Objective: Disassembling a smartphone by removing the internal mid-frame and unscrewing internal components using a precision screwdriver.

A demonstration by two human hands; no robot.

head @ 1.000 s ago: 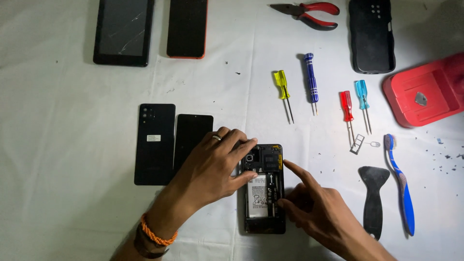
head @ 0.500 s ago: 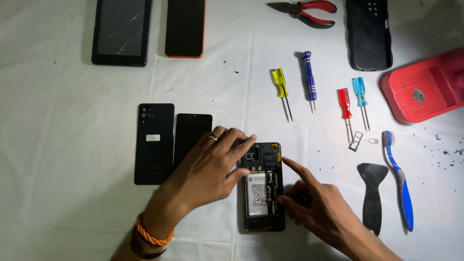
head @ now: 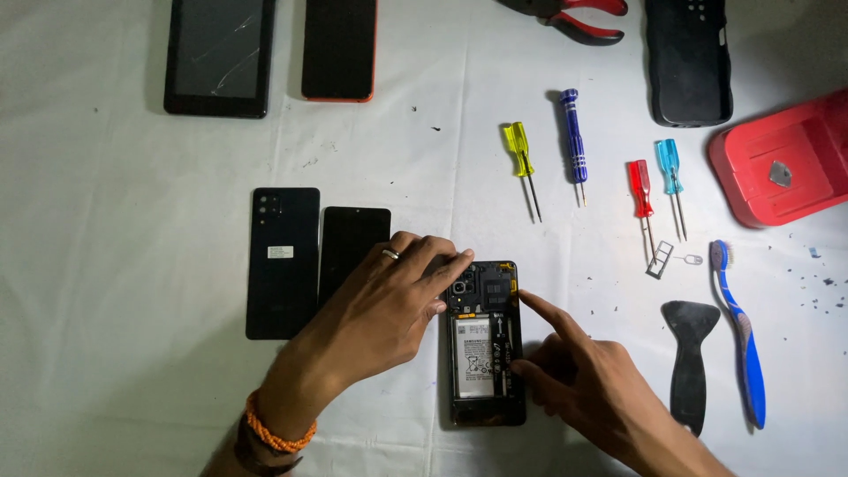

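Opened phone (head: 483, 343), lower centre of frame, is pinned flat at its top-left corner by left hand (head: 380, 314), nothing grasped. Right hand (head: 590, 387) index extended to right edge, holding nothing; light, steady pressure advised.

A cracked dark tablet screen (head: 218, 55) lies top left. A small white label (head: 281, 252) sits on the black back cover (head: 283, 291); a white label covers the battery (head: 475, 355).

Bright, even light falls from above on the white cloth-covered table (head: 132, 291). Soft dark shadows pool just beneath the left hand (head: 380, 314) and right hand (head: 587, 389). Far above the right hand, the cloth glares near white. Focus stays sharp throughout, without motion blur.
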